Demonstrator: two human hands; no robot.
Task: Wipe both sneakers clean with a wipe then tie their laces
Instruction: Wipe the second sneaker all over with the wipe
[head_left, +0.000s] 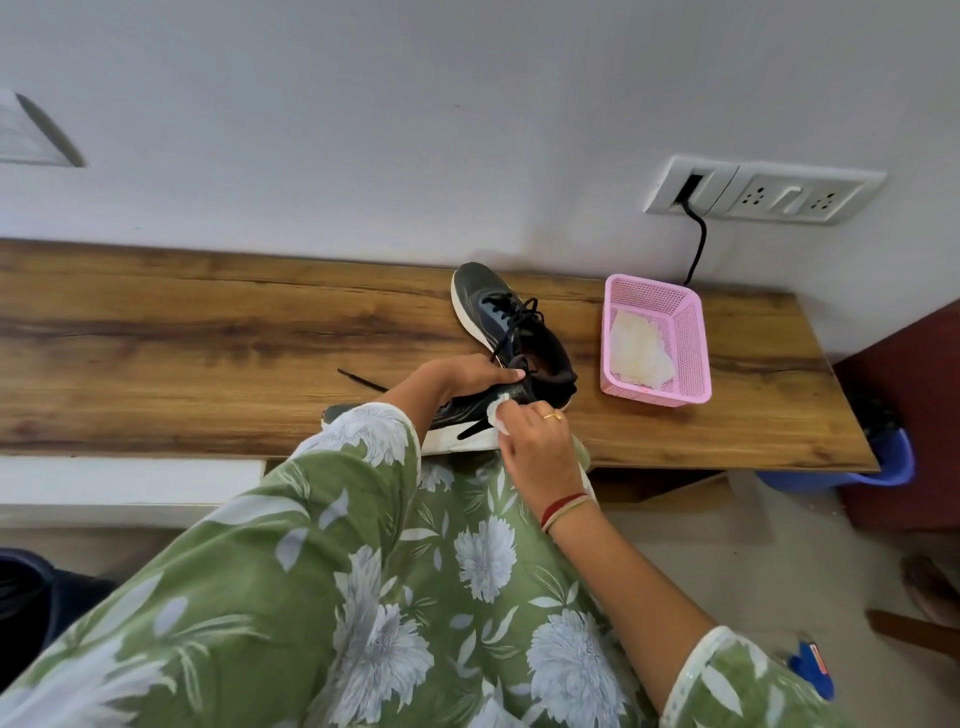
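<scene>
Two dark sneakers with white soles lie on the wooden table (208, 332). The far sneaker (488, 301) stands upright with loose black laces. The near sneaker (467, 415) lies at the table's front edge, partly hidden by my sleeve. My left hand (467, 371) grips its upper from above. My right hand (530, 441) pinches a white wipe (497, 415) and presses it against the near sneaker's side, close to the heel. A loose lace end (361, 381) trails on the table to the left.
A pink plastic basket (691, 338) holding white wipes stands to the right of the sneakers. A wall socket (763, 189) with a black cable sits above it. A blue bin (893, 462) is below the table's right end.
</scene>
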